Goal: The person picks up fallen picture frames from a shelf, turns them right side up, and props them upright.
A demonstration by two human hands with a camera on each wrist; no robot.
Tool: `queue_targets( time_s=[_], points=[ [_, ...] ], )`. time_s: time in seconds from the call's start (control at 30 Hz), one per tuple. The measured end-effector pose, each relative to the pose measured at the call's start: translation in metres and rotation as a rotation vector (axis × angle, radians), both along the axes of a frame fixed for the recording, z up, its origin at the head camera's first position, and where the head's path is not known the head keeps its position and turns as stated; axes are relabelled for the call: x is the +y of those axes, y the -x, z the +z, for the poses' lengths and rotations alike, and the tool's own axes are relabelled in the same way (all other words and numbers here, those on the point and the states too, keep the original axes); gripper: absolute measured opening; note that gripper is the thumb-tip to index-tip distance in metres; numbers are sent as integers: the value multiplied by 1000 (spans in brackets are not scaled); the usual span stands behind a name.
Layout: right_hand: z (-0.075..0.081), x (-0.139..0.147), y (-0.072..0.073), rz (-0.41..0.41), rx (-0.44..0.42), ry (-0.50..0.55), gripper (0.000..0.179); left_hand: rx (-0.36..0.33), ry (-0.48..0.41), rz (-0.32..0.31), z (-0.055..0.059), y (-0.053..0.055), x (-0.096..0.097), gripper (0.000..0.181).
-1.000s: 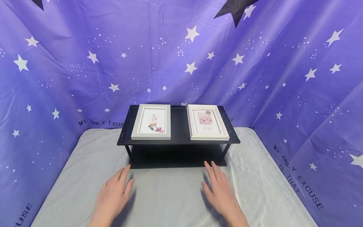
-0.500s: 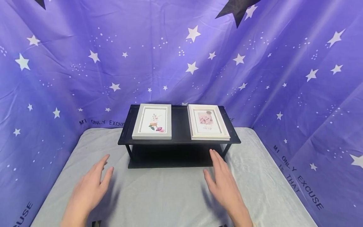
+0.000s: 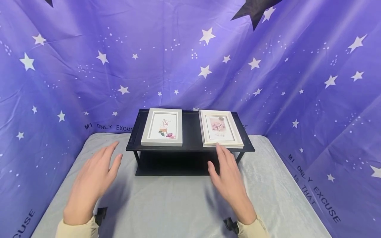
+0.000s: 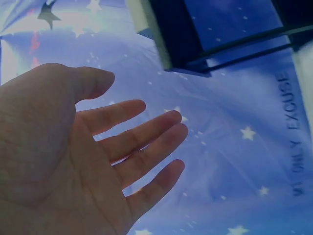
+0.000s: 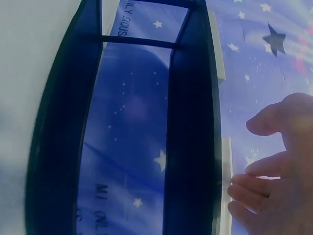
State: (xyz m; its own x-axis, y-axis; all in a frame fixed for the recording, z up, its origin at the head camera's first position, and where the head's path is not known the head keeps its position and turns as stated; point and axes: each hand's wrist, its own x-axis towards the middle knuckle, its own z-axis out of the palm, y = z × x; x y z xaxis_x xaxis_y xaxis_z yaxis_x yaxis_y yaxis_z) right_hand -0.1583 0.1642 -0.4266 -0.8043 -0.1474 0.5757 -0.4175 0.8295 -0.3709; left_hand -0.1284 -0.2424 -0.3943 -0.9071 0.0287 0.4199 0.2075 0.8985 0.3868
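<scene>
Two picture frames lie flat on the top board of a black two-tier shelf (image 3: 190,132). The left one, a pale grey picture frame (image 3: 162,127), shows a flower print. On the right, a cream picture frame (image 3: 221,129) carries a pink flower print, with a second pale edge along its left side. My left hand (image 3: 92,175) hovers left of the shelf, fingers extended and holding nothing; its palm shows in the left wrist view. My right hand (image 3: 229,178) is raised before the shelf's right half, nothing in its grasp. Its fingertips overlap the cream frame's near edge.
A pale grey cloth (image 3: 172,205) covers the surface under the shelf. Purple star-printed curtains (image 3: 166,59) enclose the back and both sides. The shelf's lower board (image 3: 172,168) sits beneath the top one. Black straps with mounts (image 3: 101,215) are at both wrists.
My left hand has moved left, then up and forward. The right hand has risen toward the cream picture frame's near edge. The frames and shelf stay in place, and the view has shifted slightly.
</scene>
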Motion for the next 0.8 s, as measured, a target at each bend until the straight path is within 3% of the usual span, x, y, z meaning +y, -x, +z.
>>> queue_targets(
  time_s=[0.23, 0.4, 0.57, 0.8],
  points=[
    [12, -26, 25, 50, 87, -31, 60, 2, 17, -48, 21, 27, 18, 44],
    [19, -47, 36, 59, 53, -55, 56, -29, -3, -86, 28, 51, 32, 43],
    [22, -61, 48, 2, -39, -116, 56, -15, -3, -80, 24, 68, 39, 40],
    [23, -71, 62, -36, -73, -120, 57, 1, 7, -75, 7, 77, 39, 41]
  ],
)
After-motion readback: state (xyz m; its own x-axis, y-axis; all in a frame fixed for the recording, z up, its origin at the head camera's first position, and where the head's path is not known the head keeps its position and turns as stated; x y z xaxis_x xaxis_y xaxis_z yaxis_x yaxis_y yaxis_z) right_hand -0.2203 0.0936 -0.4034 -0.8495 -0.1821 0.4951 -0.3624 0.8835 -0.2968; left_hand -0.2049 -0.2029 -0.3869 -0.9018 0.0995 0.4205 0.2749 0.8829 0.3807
